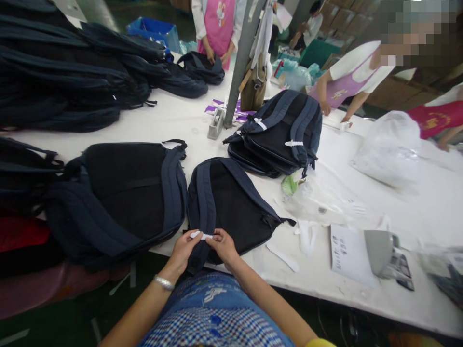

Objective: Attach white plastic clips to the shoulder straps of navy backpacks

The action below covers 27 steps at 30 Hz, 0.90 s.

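A navy and black backpack (240, 202) lies strap side up at the table's front edge. Across its left shoulder strap (207, 202) runs a white notched strip (203, 236), pinched between both hands. My left hand (183, 248) is closed on the strip's wider left end, and my right hand (222, 245) closes on its toothed right end. Whether the strip passes fully around the strap is hidden under the strap. Left of it lies another navy backpack (130, 188), close to the first one.
Stacked backpacks (282, 130) with white strips on their straps sit behind. A grey post (240, 62), a tape dispenser (216, 124), loose white strips (282, 257), a paper sheet (349, 253) and a plastic bag (387, 149) share the table. Co-workers in aprons stand opposite. More bags (72, 67) pile up far left.
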{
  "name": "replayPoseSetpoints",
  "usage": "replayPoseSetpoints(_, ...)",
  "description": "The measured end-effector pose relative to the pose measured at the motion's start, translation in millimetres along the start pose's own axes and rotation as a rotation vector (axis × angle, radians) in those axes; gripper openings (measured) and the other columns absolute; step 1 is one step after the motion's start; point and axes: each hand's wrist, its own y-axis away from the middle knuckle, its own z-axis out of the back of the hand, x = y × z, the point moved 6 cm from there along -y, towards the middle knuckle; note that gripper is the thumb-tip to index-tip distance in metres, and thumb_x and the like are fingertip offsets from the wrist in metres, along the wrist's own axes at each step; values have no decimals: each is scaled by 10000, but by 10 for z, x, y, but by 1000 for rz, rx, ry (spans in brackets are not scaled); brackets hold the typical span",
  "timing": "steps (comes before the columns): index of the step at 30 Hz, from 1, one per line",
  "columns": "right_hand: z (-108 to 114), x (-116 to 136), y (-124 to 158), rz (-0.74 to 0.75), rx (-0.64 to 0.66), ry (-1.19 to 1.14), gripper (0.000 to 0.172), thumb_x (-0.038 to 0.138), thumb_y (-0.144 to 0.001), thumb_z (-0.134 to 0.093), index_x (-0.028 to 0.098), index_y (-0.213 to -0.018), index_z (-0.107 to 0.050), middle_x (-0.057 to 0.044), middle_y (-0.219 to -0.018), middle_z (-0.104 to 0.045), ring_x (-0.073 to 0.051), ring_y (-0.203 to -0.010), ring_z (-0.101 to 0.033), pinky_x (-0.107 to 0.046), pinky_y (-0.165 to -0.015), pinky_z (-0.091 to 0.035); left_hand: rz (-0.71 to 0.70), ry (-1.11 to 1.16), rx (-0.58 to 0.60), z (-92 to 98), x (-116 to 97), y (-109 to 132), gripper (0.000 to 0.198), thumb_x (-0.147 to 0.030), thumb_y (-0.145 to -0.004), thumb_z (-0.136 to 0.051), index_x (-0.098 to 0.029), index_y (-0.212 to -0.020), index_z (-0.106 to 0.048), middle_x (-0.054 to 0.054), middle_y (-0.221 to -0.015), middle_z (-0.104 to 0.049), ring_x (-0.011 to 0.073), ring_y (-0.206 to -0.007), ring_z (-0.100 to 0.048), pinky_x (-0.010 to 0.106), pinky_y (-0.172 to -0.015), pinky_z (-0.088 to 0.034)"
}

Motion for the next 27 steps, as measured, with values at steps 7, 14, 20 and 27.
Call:
replayPoseSetpoints(7, 50, -4, 50, -155, 82, -146, 499, 362, -543, -846, 149, -922, -603, -8, -776, -667, -116, -677, -618, -234, -665, -473, 118, 151, 106, -59, 96, 24, 377, -336, -656, -798, -136, -948, -670, 81, -866, -734, 171, -740, -675, 248, -674, -533)
replayPoseSetpoints(14, 46, 31, 84, -62, 144, 46, 444, 435, -614, -776, 149, -912, -612, -7, -687, -654, -142, -634, -624, -265, -626, -491, 21, -53, -37, 198, 74, -59, 489, -476, -618, -770, -123, -944, -680, 80, -840, -734, 206, -765, -675, 291, -711, -530)
replayPoseSetpoints(20, 1029, 1011, 317, 521, -280, 642, 222, 339, -874, -517, 251, -1007, -670, -47, -1027, -685, -203, -980, -616, -345, -940, -440, -351, -559, -221, 356, -383, 53, 523, -496, -743, -614, -190, -1168, -591, 111, -1164, -656, 278, -1066, -613, 426, -958, -459)
replayPoseSetpoints(27, 2329, 1358, -74, 334, -453, 1123, 476, 114, -844, -453, 184, -1313, -499, -115, -1348, -515, -230, -1263, -438, -375, -1079, -310, -658, -889, 236, -1228, -356, 455, 418, -415, -855, -511, -257, -1237, -568, 83, -1243, -626, 248, -1118, -587, 379, -997, -433)
